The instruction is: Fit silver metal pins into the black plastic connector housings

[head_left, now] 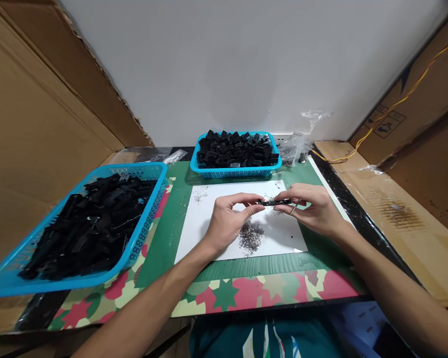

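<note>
My left hand (227,216) pinches black part (274,202) at its left end, right hand (315,206) its right; long axis runs hand to hand. Metal bits (251,237) piled bodyward of grip, nearer left.

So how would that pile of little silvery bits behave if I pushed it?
The pile would probably spread rather than slide as one, being many loose thin pieces. Some may snag together, since they lie crisscrossed. Each looks tiny, so likely light and easily scattered across the white sheet.
</note>
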A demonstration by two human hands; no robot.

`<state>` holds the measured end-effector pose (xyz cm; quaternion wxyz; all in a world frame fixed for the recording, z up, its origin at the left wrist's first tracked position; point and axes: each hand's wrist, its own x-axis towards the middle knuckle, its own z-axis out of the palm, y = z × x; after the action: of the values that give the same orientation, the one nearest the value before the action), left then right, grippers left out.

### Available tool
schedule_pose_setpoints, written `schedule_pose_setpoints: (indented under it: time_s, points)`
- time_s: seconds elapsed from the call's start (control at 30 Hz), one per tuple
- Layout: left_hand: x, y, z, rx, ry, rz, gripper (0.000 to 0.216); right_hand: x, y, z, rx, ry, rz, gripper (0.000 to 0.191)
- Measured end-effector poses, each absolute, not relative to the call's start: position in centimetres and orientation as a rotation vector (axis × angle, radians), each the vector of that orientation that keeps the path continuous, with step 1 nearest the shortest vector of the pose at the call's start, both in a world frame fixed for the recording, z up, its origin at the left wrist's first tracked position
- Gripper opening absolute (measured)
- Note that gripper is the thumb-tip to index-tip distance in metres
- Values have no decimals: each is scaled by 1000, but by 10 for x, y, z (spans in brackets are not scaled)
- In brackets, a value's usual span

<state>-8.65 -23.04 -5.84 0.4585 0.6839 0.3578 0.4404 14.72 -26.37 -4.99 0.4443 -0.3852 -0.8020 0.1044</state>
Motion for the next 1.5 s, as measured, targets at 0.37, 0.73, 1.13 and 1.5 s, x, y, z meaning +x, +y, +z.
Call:
schedule_pose_setpoints:
  time_s: [0.37,0.73,1.13,1.5]
  points:
    - [-85,-228,-79,1816,994,866,14,150,-254,-52,-1118,-1986,381,25]
    - [-86,-227,-83,2052,953,849,16,118,-261,-63,-1236,-1496,916,16]
    - [-85,-227,-84,2260,942,864,13,134,-261,-57,-1314,-2106,716,14]
    - [-85,-229,-84,2294,948,857,14,130,-263,-61,-1269,-2105,669,20]
